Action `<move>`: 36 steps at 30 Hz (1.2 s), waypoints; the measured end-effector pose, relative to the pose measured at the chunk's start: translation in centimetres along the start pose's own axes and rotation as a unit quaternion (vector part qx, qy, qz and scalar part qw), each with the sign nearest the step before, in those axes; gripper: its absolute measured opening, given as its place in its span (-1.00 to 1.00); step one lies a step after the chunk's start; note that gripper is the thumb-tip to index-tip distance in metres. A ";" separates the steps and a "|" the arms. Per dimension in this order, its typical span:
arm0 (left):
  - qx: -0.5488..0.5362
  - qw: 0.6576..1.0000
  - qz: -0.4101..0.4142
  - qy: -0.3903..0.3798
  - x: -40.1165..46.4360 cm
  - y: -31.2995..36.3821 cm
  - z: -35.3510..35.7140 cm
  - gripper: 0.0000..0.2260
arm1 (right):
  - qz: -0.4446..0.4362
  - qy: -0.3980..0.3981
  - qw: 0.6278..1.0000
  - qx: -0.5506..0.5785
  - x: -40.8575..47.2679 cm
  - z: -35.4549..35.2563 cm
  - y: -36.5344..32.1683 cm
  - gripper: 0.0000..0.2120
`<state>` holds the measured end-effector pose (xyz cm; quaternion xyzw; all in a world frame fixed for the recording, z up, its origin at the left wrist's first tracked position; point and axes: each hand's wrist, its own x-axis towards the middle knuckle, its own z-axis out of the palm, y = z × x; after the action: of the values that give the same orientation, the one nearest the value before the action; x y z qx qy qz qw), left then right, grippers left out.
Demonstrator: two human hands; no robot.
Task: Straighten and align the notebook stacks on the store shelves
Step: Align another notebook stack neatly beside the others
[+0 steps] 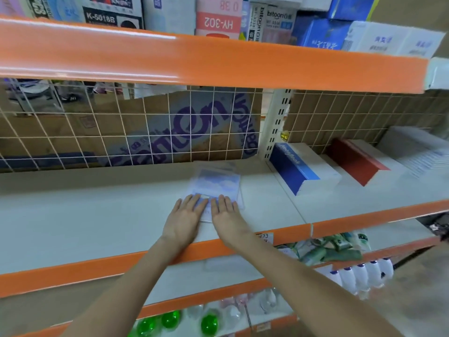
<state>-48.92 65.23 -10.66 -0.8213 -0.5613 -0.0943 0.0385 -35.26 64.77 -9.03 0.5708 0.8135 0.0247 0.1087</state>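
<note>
A pale blue notebook stack (215, 183) with a cloud print lies flat on the white middle shelf (85, 215), in the centre of the view. My left hand (185, 216) and my right hand (227, 215) lie side by side, palms down, with straight fingers pressing on its near edge. To the right stand a blue-spined notebook stack (294, 166), a red-spined stack (354, 159) and a white stack (418, 152).
A wire mesh back (121, 132) closes the shelf, with cardboard boxes behind it. An orange upper shelf rail (218, 62) hangs overhead with boxed goods on it. Lower shelves hold white bottles (362, 276), green packs (332, 246) and green balls (170, 319).
</note>
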 end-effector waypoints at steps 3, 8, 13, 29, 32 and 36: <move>-0.061 0.995 0.007 0.075 -0.3 -0.1 -0.2 -0.56 | 0.001 -0.006 1.000 0.007 -0.3 -0.3 -0.3 -0.35; 0.013 0.996 0.016 0.084 -0.6 0.3 -0.8 -0.53 | -0.023 0.027 0.998 0.042 -1.3 -0.4 0.8 -0.37; 0.089 0.990 0.091 0.060 -0.9 3.0 -2.8 -0.44 | -0.065 0.057 0.995 0.053 -3.8 0.2 5.1 -0.32; 0.098 0.929 0.177 0.310 7.4 30.3 -6.8 -0.58 | 0.022 0.270 0.962 -0.005 -18.2 0.6 30.9 -0.43; 0.096 0.926 0.202 0.303 9.8 36.6 -6.3 -0.57 | 0.077 0.263 0.962 -0.012 -21.6 1.7 36.6 -0.39; 0.071 0.915 0.253 0.307 13.2 45.1 -5.7 -0.61 | 0.151 0.245 0.958 0.001 -26.0 3.4 43.7 -0.38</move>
<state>-3.00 59.75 -0.51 -0.8619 -0.3000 -0.2888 0.2894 14.23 55.38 -1.33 0.6636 0.7194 0.1793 -0.0999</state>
